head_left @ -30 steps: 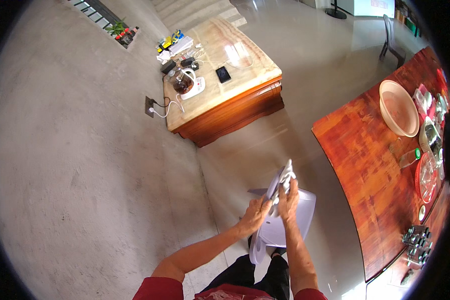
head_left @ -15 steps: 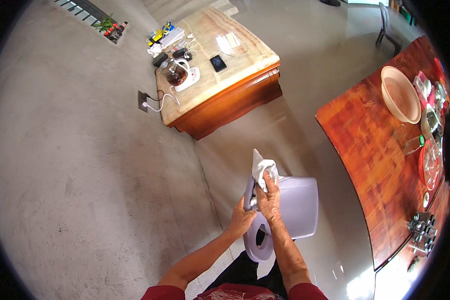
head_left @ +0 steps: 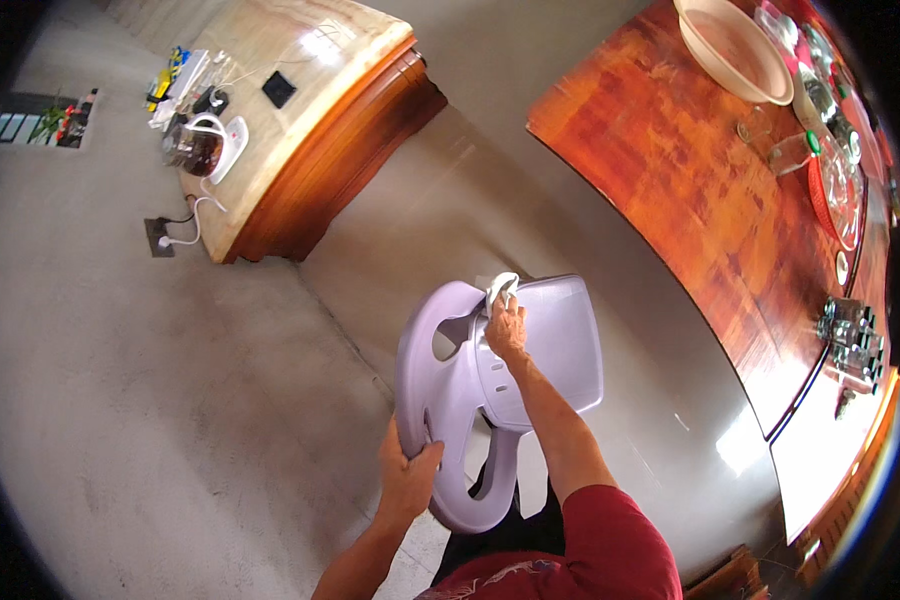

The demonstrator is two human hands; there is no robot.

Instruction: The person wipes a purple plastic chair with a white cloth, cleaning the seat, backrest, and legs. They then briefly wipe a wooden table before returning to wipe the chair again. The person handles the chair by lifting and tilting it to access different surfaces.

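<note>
A pale purple plastic chair with a curved, slotted backrest stands in front of me. My left hand grips the outer edge of the backrest at its lower left, the thumb lying over the rim. In my right hand is a crumpled white cloth. The fingers press it against the far side of the chair, where the seat meets the backrest and arm. Part of the cloth is hidden by the hand.
A wooden table at the right bears a beige basin, a green-capped jar, a red basket and several dark-capped bottles. At the far left, a stone-topped cabinet holds a glass kettle beside the grey wall.
The chair has turned, showing its backrest more fully. My left hand has shifted away from the right, down the backrest's outer edge. My right hand still holds the cloth; the whole view has swung.
</note>
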